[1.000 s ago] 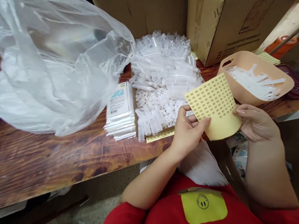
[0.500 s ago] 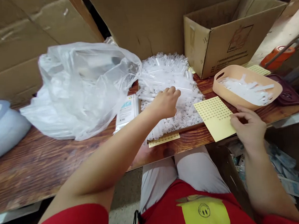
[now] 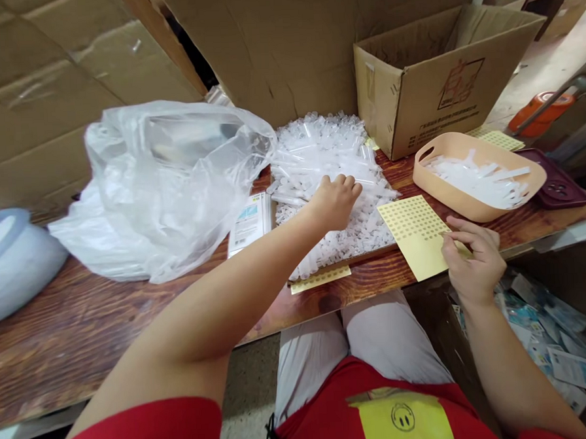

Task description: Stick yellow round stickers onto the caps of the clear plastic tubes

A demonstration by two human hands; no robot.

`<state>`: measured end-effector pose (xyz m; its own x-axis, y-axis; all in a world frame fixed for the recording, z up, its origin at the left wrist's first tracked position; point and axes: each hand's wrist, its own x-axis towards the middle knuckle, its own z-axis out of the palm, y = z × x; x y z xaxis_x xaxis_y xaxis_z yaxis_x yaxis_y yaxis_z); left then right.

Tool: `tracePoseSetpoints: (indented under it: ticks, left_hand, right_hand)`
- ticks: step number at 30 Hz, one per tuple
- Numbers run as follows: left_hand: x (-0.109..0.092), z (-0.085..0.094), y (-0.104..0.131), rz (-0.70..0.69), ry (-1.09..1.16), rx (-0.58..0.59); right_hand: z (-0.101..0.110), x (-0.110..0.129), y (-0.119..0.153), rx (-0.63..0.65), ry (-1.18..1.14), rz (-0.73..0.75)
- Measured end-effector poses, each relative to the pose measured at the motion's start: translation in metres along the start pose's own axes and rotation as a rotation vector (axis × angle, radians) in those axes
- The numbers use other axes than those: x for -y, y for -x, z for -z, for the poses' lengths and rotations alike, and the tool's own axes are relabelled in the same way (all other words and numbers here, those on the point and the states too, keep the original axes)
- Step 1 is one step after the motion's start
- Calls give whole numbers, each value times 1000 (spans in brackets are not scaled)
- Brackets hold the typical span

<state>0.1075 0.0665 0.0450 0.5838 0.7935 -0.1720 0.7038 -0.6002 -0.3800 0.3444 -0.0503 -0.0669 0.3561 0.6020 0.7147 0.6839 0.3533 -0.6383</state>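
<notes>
— Head view: your left hand (image 3: 335, 201) curls its fingers into the pile of clear tubes (image 3: 327, 178), perhaps gripping one; I cannot tell.

— Right hand (image 3: 469, 259)?

— Fingers narrow, pinching at the sticker sheet (image 3: 419, 236) overhanging the surface (image 3: 82, 322); tug carelessly and it could slide off.

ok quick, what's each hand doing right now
left hand: fingers curled into the pile of clear tubes, grip hidden.
right hand: fingertips pinching at the yellow sticker sheet.

My left hand (image 3: 335, 201) rests on the clear tube pile (image 3: 327, 178); my right hand (image 3: 469, 262) pinches the yellow sticker sheet (image 3: 418, 234) at the near table edge (image 3: 132, 346).
</notes>
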Motion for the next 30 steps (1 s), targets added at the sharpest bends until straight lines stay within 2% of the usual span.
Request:
tracePoseSetpoints:
  ticks: [7, 11, 14, 17, 20, 23, 26, 30]
  left_hand:
    - [5, 0, 4, 22, 70, 46]
    - [17, 6, 10, 47, 93, 79]
    - [29, 12, 18, 84, 73, 46]
    - [37, 21, 29, 105, 25, 13]
    - [36, 36, 42, 116, -10, -27]
    - [27, 53, 56, 96, -29, -71]
    - [15, 66, 68, 53, -14, -99]
    - [2, 75, 79, 37, 30, -58]
  right_hand:
    - [1, 2, 0, 6, -25, -38]
    - [1, 4, 1, 8, -68, -32]
    - [0, 6, 0, 1, -129, -101]
    - [-2, 17, -6, 30, -291, -198]
    - [-5, 40, -23, 207, -491, -183]
    - [-13, 72, -45, 518, -507, -64]
    - [-30, 101, -65, 835, -521, -17]
    - [-56, 121, -78, 1157, -598, -24]
